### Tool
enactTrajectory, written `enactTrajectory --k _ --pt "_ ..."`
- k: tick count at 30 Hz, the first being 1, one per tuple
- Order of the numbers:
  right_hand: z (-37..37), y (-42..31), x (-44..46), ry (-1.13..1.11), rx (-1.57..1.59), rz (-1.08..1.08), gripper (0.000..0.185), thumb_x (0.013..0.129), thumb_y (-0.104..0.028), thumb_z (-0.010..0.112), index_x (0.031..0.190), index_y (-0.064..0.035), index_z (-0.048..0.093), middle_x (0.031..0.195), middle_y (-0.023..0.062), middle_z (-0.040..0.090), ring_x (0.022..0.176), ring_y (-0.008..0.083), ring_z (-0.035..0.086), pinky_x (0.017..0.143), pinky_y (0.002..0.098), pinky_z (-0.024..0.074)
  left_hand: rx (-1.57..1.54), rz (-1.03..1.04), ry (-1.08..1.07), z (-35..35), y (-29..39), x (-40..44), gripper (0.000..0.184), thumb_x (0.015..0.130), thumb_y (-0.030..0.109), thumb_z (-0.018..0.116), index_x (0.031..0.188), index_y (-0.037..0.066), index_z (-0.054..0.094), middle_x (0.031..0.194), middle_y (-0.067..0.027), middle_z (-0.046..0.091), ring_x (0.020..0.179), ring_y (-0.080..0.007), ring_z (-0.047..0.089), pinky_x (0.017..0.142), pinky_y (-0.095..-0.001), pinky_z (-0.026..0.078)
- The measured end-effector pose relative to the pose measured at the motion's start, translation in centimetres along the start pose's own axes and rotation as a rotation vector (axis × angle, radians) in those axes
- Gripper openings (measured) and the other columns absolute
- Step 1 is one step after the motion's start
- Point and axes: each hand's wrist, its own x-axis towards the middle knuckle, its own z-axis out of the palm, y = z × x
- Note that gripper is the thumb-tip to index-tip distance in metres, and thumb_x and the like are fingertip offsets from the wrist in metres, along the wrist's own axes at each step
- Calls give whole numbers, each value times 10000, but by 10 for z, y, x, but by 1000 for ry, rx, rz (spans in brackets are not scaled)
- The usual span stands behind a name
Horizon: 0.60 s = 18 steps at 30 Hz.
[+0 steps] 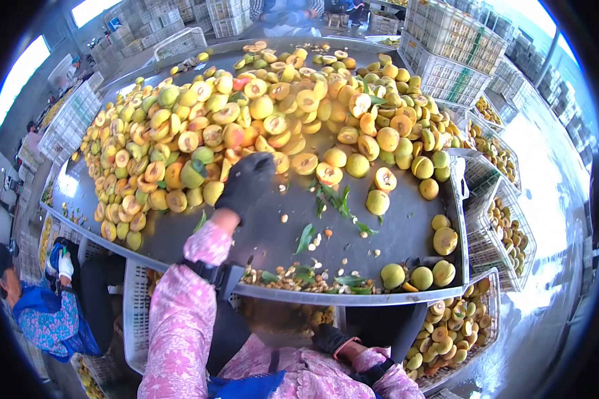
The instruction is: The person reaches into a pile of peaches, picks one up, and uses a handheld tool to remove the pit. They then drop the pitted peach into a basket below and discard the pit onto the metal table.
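My left hand (247, 181), in a black glove, reaches over the metal table (273, 233) to the near edge of a heap of yellow-green peaches (206, 126), many cut in half. It is blurred and its fingers do not show clearly. Beside it lie halves with their cut faces up, such as a peach half (305, 163). My right hand (333, 339), also in a black glove, is low near my lap, below the table's front edge. Its fingers are hard to make out in the dark. Leaves (336, 201) and loose pits (313, 276) lie on the metal in front.
A raised metal rim (353, 299) runs along the table's front. Crates of cut peaches (446, 332) stand at the right side, and stacked white crates (452, 46) rise behind. A person (46, 312) in a blue flowered sleeve sits at the left; another sits across the table.
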Motion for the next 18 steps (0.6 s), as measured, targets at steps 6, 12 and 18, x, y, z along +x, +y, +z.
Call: enactTrajectory --k 6,12,18 --pt "10 18 6 -92 -132 -132 325 789 -231 491 1006 -6 578 796 246 587 749 387 583 673 474 467 476 89 -161 95 -1 58 343 806 249 627 1092 62 603 1118 -184 588 1045 -301 559 918 -366 422" --pt "16 17 3 96 23 -91 351 781 -255 500 1037 -20 551 811 256 595 763 405 595 685 488 471 297 53 -285 127 -56 43 396 759 207 681 1113 57 590 1102 -166 605 1004 -309 582 872 -358 456" --pt "-8 -3 0 151 -50 -92 371 784 -284 532 1052 -27 531 840 261 604 799 421 596 697 467 483 -901 -625 -451 60 -7 -24 346 800 249 685 1052 25 607 979 -66 640 861 -149 616 784 -296 508"
